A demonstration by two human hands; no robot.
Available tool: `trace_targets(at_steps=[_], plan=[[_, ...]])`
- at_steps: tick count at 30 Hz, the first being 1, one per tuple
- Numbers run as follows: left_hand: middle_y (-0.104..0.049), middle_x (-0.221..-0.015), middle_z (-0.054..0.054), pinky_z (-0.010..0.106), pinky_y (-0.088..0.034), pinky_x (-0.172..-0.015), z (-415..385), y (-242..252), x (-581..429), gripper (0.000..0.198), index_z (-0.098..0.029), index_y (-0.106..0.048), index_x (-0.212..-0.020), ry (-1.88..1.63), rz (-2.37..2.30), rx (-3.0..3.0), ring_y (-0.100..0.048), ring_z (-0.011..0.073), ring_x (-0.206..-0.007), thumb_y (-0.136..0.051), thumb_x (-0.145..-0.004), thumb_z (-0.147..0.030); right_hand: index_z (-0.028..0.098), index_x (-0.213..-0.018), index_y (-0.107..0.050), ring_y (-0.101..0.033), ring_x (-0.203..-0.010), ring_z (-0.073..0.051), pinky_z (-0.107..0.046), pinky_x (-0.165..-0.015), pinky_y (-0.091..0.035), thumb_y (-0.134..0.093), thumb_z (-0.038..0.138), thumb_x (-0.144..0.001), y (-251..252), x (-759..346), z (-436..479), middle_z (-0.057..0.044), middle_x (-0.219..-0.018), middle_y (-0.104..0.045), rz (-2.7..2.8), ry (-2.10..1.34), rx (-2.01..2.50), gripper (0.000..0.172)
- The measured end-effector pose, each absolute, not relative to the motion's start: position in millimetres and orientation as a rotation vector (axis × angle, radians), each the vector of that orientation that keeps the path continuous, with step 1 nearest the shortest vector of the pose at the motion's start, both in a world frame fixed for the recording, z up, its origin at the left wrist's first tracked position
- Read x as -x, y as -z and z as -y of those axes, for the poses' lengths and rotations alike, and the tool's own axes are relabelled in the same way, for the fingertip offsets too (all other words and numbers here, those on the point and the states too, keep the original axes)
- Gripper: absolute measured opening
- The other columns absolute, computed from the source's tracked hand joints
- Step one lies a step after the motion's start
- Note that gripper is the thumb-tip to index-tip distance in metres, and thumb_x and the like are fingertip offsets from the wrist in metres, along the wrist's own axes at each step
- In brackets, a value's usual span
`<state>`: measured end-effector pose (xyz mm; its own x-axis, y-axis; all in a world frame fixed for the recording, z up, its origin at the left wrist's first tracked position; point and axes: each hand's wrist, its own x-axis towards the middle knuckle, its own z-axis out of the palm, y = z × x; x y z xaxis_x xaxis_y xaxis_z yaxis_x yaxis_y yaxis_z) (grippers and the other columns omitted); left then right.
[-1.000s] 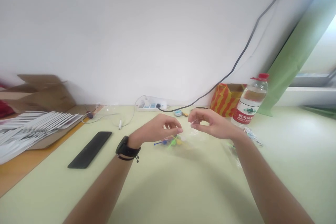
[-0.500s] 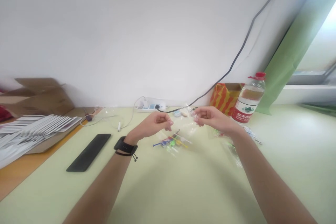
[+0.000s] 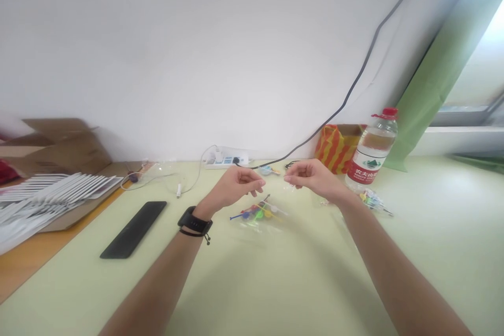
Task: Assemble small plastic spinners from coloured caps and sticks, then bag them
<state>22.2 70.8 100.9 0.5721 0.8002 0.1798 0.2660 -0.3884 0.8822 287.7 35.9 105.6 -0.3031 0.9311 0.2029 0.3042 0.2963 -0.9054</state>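
My left hand [image 3: 240, 187], with a black watch on the wrist, is closed in a pinch above the table. What its fingers hold, if anything, I cannot make out. Across a small gap, my right hand [image 3: 311, 178] is pinched too, with a bit of clear plastic bag [image 3: 290, 187] at its fingertips. Most of that bag is too transparent to trace. Below both hands lies a small pile of colourful plastic sticks [image 3: 259, 212] in blue, red, green, yellow and white, with clear film by its near side.
A black slab [image 3: 134, 230] lies at left. Behind are a power strip [image 3: 226, 159] and small light-blue pieces [image 3: 269, 170]. A red-capped water bottle [image 3: 370, 155], a striped bag [image 3: 334, 147] and colourful small pieces [image 3: 374, 201] sit right. White packets [image 3: 59, 194] and a cardboard box [image 3: 66, 144] are far left.
The clear bag, spread out and visible between my hands before, now shows only as a small bit at my right fingertips. Both hands have moved slightly, the left to the right, the right to the left.
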Motion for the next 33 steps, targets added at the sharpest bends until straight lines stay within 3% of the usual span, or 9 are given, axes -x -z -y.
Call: trace_targets(at_steps=[5, 12, 15, 18, 23, 27, 33], plan=[[-0.079, -0.098, 0.008, 0.035, -0.058, -0.087, -65, -108, -24, 0.038, -0.022, -0.074, -0.112, -0.792, -0.848, -1.96, -0.074, 0.0227, -0.092, -0.076, -0.084, -0.046, 0.02, -0.085, -0.077, -0.063, -0.073, -0.019, -0.032, -0.066, -0.052, -0.075, 0.052, -0.081, -109, -286, -33, -0.005, -0.076, -0.071, 1.909, -1.043, 1.078, 0.033], [-0.078, -0.084, 0.008, 0.029, -0.057, -0.067, -65, -108, -27, 0.033, -0.017, -0.076, -0.091, -0.867, -0.861, -1.881, -0.07, 0.0177, -0.069, -0.071, -0.087, -0.05, 0.021, -0.098, -0.074, -0.066, -0.088, -0.022, -0.035, -0.077, -0.054, -0.078, 0.05, -0.079, -103, -276, -36, -0.006, -0.092, -0.072, 1.811, -1.013, 1.061, 0.035], [-0.077, -0.085, 0.008, 0.029, -0.056, -0.066, -73, -105, -25, 0.033, -0.016, -0.074, -0.092, -1.112, -0.942, -1.75, -0.071, 0.0177, -0.068, -0.073, -0.086, -0.049, 0.025, -0.125, -0.064, -0.068, -0.098, -0.023, -0.037, -0.085, -0.054, -0.082, 0.043, -0.077, -97, -277, -37, -0.006, -0.106, -0.072, 1.777, -1.15, 1.069, 0.055], [-0.077, -0.086, 0.006, 0.031, -0.058, -0.071, -82, -103, -20, 0.03, -0.017, -0.068, -0.093, -1.383, -1.003, -1.51, -0.073, 0.0181, -0.069, -0.075, -0.084, -0.045, 0.028, -0.137, -0.055, -0.07, -0.095, -0.022, -0.037, -0.085, -0.055, -0.085, 0.034, -0.073, -90, -279, -39, -0.004, -0.102, -0.073, 1.778, -1.327, 1.036, 0.071], [-0.078, -0.093, 0.009, 0.033, -0.058, -0.079, -91, -107, -4, 0.025, -0.017, -0.064, -0.096, -1.33, -0.925, -1.302, -0.076, 0.0206, -0.079, -0.075, -0.08, -0.034, 0.025, -0.125, -0.062, -0.067, -0.082, -0.018, -0.036, -0.083, -0.055, -0.072, 0.026, -0.079, -87, -280, -43, 0.0, -0.087, -0.068, 1.694, -1.278, 1.003, 0.047], [-0.078, -0.105, 0.012, 0.03, -0.056, -0.069, -87, -111, 5, 0.044, -0.019, -0.068, -0.118, -0.999, -0.91, -1.483, -0.076, 0.0216, -0.08, -0.075, -0.082, -0.043, 0.023, -0.11, -0.069, -0.062, -0.077, -0.016, -0.035, -0.079, -0.054, -0.064, 0.025, -0.081, -92, -280, -41, 0.0, -0.085, -0.064, 1.76, -1.163, 1.051, 0.03], [-0.079, -0.097, 0.013, 0.029, -0.054, -0.064, -86, -108, 5, 0.039, -0.016, -0.077, -0.098, -0.836, -0.954, -1.717, -0.073, 0.0206, -0.075, -0.078, -0.08, -0.051, 0.024, -0.114, -0.064, -0.061, -0.075, -0.017, -0.034, -0.074, -0.053, -0.067, 0.034, -0.082, -85, -283, -47, 0.0, -0.084, -0.064, 1.74, -0.976, 1.09, 0.035]])
